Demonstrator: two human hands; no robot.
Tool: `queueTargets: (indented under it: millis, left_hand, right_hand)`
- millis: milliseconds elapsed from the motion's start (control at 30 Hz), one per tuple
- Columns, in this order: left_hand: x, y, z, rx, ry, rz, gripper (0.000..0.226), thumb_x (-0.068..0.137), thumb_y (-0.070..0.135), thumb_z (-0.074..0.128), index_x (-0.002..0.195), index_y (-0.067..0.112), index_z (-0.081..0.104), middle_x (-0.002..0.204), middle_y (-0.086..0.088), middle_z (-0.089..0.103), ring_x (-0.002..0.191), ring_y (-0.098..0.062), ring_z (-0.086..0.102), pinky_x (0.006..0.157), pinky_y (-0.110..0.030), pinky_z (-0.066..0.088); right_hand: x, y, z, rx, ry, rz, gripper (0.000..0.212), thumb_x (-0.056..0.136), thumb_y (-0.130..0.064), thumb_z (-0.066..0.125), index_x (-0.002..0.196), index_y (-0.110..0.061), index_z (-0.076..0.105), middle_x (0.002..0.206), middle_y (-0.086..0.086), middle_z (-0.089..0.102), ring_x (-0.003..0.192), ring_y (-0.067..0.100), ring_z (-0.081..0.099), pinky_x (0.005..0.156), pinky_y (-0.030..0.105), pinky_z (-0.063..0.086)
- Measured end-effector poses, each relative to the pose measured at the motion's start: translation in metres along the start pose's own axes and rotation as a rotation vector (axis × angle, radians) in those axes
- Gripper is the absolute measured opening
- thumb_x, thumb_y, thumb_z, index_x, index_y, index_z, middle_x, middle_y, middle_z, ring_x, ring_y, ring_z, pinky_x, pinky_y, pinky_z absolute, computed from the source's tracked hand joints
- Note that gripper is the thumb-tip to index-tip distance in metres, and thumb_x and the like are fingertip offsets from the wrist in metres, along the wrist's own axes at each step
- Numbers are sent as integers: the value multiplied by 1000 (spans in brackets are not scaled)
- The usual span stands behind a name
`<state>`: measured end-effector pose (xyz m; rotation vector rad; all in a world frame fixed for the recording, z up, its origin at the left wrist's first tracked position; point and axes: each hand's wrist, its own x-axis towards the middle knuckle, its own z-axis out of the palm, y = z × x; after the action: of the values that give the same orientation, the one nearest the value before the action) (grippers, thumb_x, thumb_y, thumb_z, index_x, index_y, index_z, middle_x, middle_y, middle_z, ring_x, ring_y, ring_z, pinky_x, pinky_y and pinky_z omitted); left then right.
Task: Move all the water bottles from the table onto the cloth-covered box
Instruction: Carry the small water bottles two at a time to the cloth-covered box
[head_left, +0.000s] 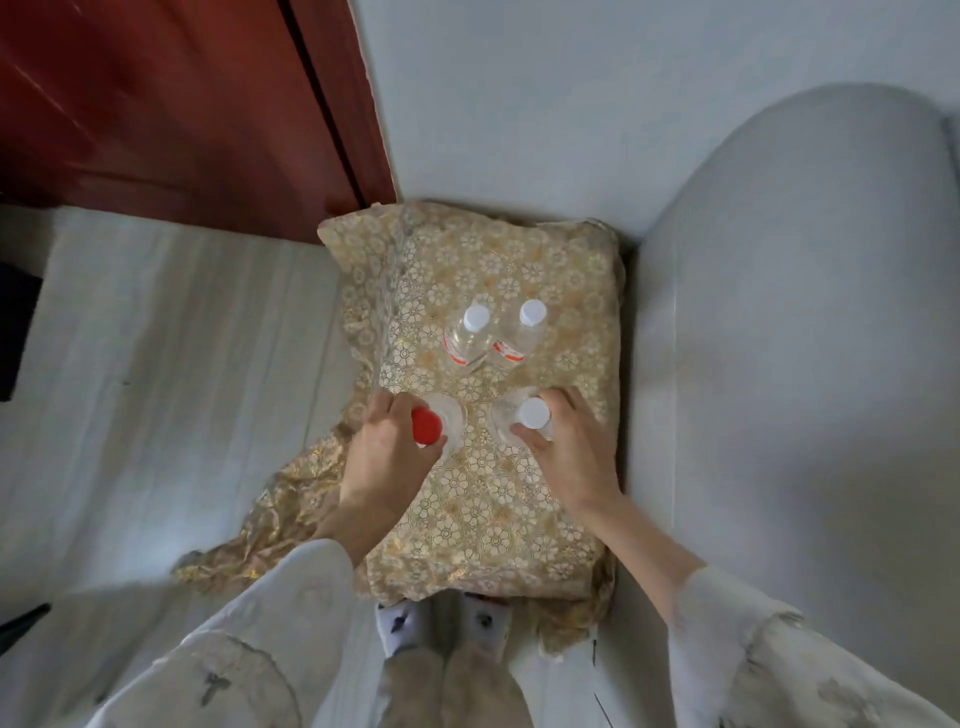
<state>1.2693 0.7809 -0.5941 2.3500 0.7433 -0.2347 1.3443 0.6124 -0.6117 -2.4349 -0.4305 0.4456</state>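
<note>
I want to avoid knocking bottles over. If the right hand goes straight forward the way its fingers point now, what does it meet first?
Probably the right-hand white-capped bottle of the rear pair, beyond the bottle that the right hand grips. Depth is unclear from above.

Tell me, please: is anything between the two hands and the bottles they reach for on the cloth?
Nothing visible. The left hand already grips the red-capped bottle, and the right hand grips a white-capped bottle. Both bottles stand on the cloth-covered box, in front of two other bottles.
</note>
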Motion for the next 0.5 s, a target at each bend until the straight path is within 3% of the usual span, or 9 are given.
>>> queueTargets:
  millis: [100, 233, 500]
  left_hand:
    - [26, -6, 21, 9, -2, 11, 38, 74, 21, 73, 105, 6, 55, 111, -13, 53, 87, -32, 62, 78, -42, 55]
    - [47, -12, 38, 21, -8, 28, 37, 76, 21, 71, 105, 6, 56, 110, -13, 53, 84, -33, 62, 75, -44, 55]
    - [64, -3, 51, 2, 8, 95, 35, 75, 19, 72, 104, 4, 58, 106, -14, 54, 81, -31, 61, 66, -37, 52]
  right_hand:
    - [23, 15, 22, 20, 8, 2, 31, 79, -19, 68, 106, -10, 56, 107, 4, 56, 93, 18, 54, 75, 17, 35]
    - [43, 21, 37, 46, 7, 5, 31, 81, -20, 66, 108, -9, 55, 108, 5, 55, 94, 18, 54, 78, 22, 41]
    - [62, 19, 50, 6, 36, -13, 41, 79, -24, 66, 115, -8, 54, 111, 8, 56, 101, 19, 53, 80, 19, 39]
